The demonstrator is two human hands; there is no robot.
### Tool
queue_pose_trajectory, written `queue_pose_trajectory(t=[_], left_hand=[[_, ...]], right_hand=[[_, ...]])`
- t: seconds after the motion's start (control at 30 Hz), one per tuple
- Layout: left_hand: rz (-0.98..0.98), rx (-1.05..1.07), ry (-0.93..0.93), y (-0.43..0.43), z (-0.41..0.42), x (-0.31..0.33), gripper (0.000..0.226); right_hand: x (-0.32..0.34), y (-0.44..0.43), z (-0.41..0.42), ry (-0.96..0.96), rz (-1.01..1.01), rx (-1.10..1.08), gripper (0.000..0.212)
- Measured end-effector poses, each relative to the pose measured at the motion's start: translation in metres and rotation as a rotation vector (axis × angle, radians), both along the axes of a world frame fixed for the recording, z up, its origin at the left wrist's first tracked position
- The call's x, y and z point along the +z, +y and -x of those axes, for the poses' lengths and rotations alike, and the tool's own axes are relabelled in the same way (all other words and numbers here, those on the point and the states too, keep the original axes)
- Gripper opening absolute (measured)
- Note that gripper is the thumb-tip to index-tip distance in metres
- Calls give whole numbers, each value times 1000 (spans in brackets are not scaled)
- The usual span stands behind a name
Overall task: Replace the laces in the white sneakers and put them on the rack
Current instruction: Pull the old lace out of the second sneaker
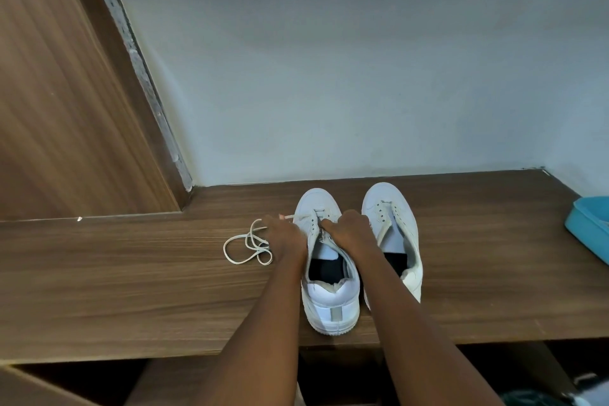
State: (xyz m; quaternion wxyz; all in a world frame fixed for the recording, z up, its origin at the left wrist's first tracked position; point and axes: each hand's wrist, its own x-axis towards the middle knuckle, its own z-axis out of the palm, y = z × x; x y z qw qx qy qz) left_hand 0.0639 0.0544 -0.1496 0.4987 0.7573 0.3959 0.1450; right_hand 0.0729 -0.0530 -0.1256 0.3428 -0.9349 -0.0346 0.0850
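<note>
White lace [252, 241] in L hand [285, 234] & R hand [349, 229] at left sneaker [329, 300].

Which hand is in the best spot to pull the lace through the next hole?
The left hand. It pinches the lace at the front eyelets of the sneaker, and the loose loops lie right next to it. The right hand grips that sneaker's eyelet edge, probably steadying it.

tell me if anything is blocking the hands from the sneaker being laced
Nothing visible does. The left hand pinches the lace beside the left sneaker, and the right hand grips it at the eyelets.
</note>
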Motion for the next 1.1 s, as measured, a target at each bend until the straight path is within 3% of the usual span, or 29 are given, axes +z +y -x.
queue_pose_trajectory(t=[0.27,0.43,0.7,0.8,0.93,1.0,1.1], left_hand=[[121,91,67,27,1,-7,41],[-82,99,113,35,10,1,30],[-390,6,304,63,29,4,36],[-314,33,305,80,33,-3,41],[-216,17,352,100,34,-10,45],[-98,-17,322,109,33,-17,42],[234,-50,181,123,21,-42,40]], right_hand=[[1,1,-1,-13,-15,-7,52],[5,2,2,-3,37,13,49],[22,28,6,-115,37,4,20],[33,55,14,-171,-16,68,21],[24,89,25,-40,-15,178,33],[11,105,26,29,81,260,39],[-11,129,24,117,200,294,59]])
